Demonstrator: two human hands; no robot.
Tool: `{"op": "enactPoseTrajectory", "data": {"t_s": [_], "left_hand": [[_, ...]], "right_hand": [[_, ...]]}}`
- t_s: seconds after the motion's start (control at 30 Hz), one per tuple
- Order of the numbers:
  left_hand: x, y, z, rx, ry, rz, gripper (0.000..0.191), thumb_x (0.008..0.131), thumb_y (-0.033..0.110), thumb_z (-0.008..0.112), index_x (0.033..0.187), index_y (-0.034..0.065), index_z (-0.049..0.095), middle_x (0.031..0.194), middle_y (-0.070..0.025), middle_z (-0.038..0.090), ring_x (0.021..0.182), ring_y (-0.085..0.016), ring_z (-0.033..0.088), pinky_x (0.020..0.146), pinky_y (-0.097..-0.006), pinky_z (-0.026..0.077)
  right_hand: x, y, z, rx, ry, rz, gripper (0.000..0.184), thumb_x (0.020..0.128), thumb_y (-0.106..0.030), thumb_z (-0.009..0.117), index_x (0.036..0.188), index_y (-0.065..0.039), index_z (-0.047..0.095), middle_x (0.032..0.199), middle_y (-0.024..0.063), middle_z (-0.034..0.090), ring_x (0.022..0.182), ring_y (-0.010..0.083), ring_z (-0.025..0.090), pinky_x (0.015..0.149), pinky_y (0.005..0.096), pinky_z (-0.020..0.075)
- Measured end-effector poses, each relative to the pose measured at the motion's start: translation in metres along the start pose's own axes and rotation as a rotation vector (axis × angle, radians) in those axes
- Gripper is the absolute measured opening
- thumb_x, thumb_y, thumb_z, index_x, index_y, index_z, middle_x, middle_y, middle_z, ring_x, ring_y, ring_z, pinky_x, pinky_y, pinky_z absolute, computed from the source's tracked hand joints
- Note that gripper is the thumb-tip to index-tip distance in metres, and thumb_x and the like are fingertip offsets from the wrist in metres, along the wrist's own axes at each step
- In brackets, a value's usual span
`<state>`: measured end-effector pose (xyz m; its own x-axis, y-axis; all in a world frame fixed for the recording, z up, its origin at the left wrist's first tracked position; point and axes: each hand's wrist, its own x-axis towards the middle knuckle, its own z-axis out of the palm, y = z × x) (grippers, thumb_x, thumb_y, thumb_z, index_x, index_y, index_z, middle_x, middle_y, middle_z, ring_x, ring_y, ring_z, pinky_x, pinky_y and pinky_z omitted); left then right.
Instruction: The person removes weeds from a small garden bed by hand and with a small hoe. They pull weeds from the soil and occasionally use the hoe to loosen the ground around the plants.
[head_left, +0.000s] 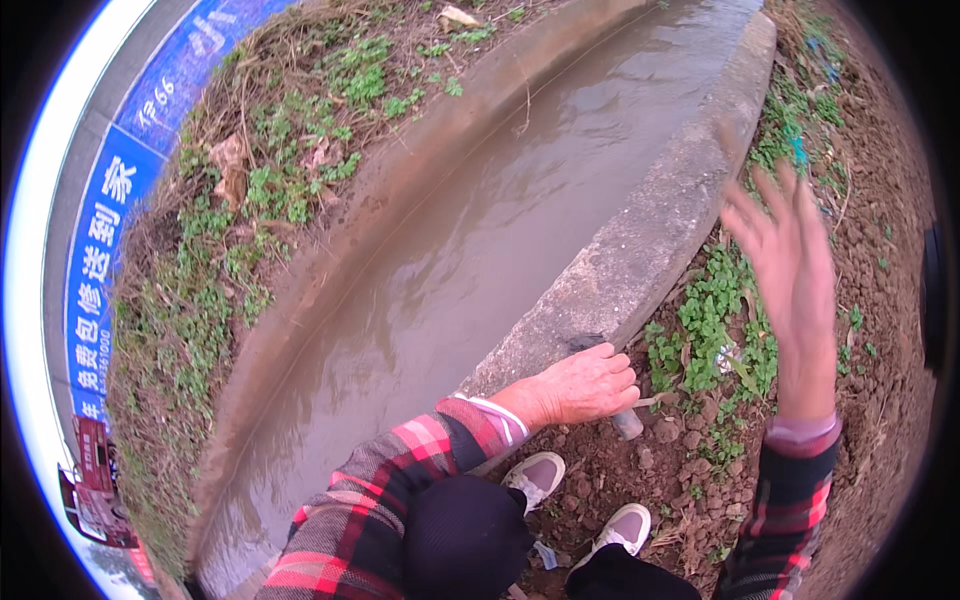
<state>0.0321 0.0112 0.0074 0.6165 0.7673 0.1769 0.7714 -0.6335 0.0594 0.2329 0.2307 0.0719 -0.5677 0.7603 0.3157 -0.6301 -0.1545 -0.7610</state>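
My left hand (585, 384) is closed in a fist around a tool handle (628, 425), whose grey, rounded end sticks out below the fingers. A dark piece (589, 343), perhaps the tool's other end, shows above the knuckles against the concrete rim; the grip hides how the two join. Blurred by motion, my right hand (787, 247) is raised with fingers spread and nothing in it. Under and beside it grow low green leafy plants (709, 319) along the concrete channel wall (600, 277). A thin pale stalk (656, 400) lies just right of my left hand.
Muddy water (480, 255) fills the channel to my left. Weeds (232, 247) cover its far bank, with a blue wall sign (105, 247) bearing writing and a red vehicle (94, 480) beyond. Tilled soil (877, 300) stretches right. My shoes (626, 525) stand on clods beside the wall.
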Motion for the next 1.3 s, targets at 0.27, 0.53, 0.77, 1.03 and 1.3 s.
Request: {"op": "enactPoseTrajectory", "data": {"t_s": [0.27, 0.53, 0.77, 1.03, 1.3], "left_hand": [[0.005, 0.000, -0.002, -0.182, 0.228, -0.157, 0.024, 0.066, 0.011, 0.071, 0.072, 0.0100, 0.048, 0.067, -0.0090, 0.047, 0.065, -0.032, 0.055, 0.061, -0.0453, 0.046], [0.049, 0.057, 0.024, -0.384, 0.296, -0.250, 0.030, 0.075, 0.011, 0.077, 0.097, 0.0076, 0.057, 0.085, -0.0117, 0.058, 0.078, -0.034, 0.061, 0.069, -0.0438, 0.048], [0.067, 0.085, 0.030, -0.510, 0.032, 0.034, 0.039, 0.083, 0.023, 0.077, 0.114, 0.0075, 0.059, 0.096, -0.0094, 0.059, 0.094, -0.029, 0.061, 0.086, -0.0424, 0.046], [-0.013, 0.005, -0.021, -0.039, 0.225, -0.390, 0.055, 0.081, 0.020, 0.079, 0.129, 0.0066, 0.057, 0.139, -0.0140, 0.054, 0.133, -0.035, 0.047, 0.117, -0.0517, 0.032], [-0.029, -0.006, -0.003, -0.020, 0.135, -0.453, 0.062, 0.083, 0.025, 0.077, 0.136, 0.0060, 0.052, 0.152, -0.0144, 0.044, 0.143, -0.035, 0.039, 0.123, -0.0512, 0.025]], "right_hand": [[-0.158, 0.038, 0.014, -0.767, 0.727, 0.335, 0.012, 0.095, -0.013, 0.071, 0.101, -0.003, 0.066, 0.086, 0.0019, 0.064, 0.076, 0.0086, 0.061, 0.066, 0.0261, 0.0526], [-0.230, 0.097, 0.046, 0.010, 0.360, 0.332, 0.124, 0.084, -0.054, 0.079, 0.160, 0.003, 0.000, 0.159, 0.0200, 0.035, 0.143, 0.0299, 0.041, 0.119, 0.0439, 0.0329], [-0.255, 0.046, 0.041, 0.231, 0.854, 0.286, 0.076, 0.087, -0.004, 0.072, 0.146, 0.010, 0.027, 0.109, 0.0161, 0.067, 0.100, 0.0239, 0.069, 0.091, 0.0377, 0.0568], [-0.398, -0.048, 0.016, -1.162, 0.975, 0.807, 0.061, 0.088, -0.010, 0.065, 0.143, 0.007, 0.046, 0.090, 0.0037, 0.062, 0.072, 0.0105, 0.058, 0.066, 0.0229, 0.0505], [-0.403, -0.093, 0.018, -1.347, 0.919, 0.988, 0.049, 0.083, -0.011, 0.066, 0.130, 0.001, 0.063, 0.083, 0.0100, 0.068, 0.072, 0.0148, 0.064, 0.071, 0.0312, 0.0545]]}}
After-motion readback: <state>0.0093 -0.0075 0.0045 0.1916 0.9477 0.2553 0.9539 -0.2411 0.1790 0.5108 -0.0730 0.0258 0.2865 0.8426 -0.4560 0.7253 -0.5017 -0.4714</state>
